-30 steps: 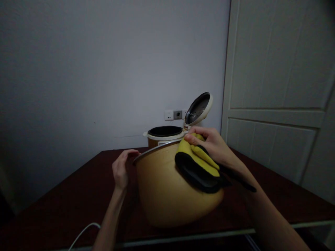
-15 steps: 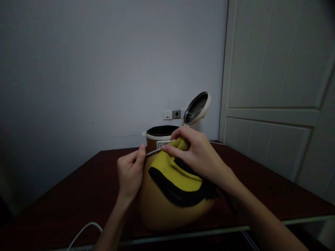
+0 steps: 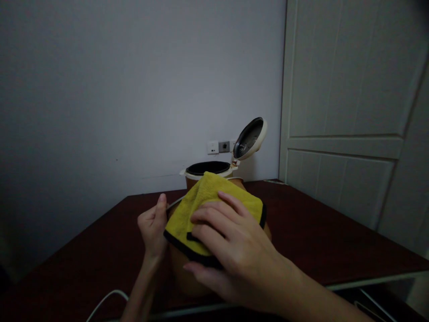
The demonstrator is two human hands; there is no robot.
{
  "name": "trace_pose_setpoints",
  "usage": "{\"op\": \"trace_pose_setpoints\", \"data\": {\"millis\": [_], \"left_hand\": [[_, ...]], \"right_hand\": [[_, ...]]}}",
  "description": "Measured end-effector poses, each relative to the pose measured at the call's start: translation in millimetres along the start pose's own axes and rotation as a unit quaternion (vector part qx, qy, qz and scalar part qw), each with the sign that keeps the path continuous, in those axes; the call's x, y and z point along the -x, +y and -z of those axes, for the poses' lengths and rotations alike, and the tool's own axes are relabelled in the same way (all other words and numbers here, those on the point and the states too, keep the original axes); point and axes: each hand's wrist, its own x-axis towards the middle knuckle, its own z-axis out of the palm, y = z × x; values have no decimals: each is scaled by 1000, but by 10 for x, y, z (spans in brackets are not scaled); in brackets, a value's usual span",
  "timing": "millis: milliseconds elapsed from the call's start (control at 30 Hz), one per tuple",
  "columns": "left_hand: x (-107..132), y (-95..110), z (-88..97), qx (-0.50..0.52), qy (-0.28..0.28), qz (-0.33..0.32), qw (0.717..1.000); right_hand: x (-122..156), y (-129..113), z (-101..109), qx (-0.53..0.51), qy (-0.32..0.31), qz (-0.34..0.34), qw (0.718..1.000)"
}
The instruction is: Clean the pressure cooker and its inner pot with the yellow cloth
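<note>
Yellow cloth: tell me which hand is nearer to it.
Right. The right hand lies on the yellow cloth, over the side of the tan pot; the left hand is at the pot's rim, just left of the cloth.

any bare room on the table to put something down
Bare tabletop shows left of the left hand, beyond the white cord, and between the right forearm and panelled door. The middle is crowded: pot, yellow cloth and right hand, with the open cooker behind.
</note>
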Motion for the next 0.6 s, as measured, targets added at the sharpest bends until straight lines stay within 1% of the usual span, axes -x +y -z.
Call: {"op": "trace_pose_setpoints", "data": {"millis": [67,167,267,333,367,400,433,467,533,567,600], "left_hand": [[17,-33,13,7,5,2,1000],[40,-80,35,19,21,-5,1000],[24,-117,57,21,36,-22,999],[-9,-134,73,11,47,-27,998],[-30,-142,81,8,52,-24,998],[-51,-150,88,8,56,-14,998],[-72,-161,94,10,61,0,998],[-92,-176,99,15,67,16,998],[-128,-223,103,28,78,45,996],[-144,-253,102,32,84,52,995],[-159,-286,101,35,90,55,994]], "right_hand": [[13,14,1,4,3,-12,1000],[32,72,7,-25,45,-34,998],[73,211,10,-82,109,-71,988],[132,381,-16,-130,165,-132,969],[173,490,-46,-163,195,-174,952],[223,610,-90,-201,220,-222,928],[276,733,-146,-247,241,-271,899],[331,853,-211,-298,256,-319,862],[427,1048,-350,-384,252,-421,782],[459,1111,-409,-411,247,-452,752],[476,1144,-454,-423,241,-470,736]]}}
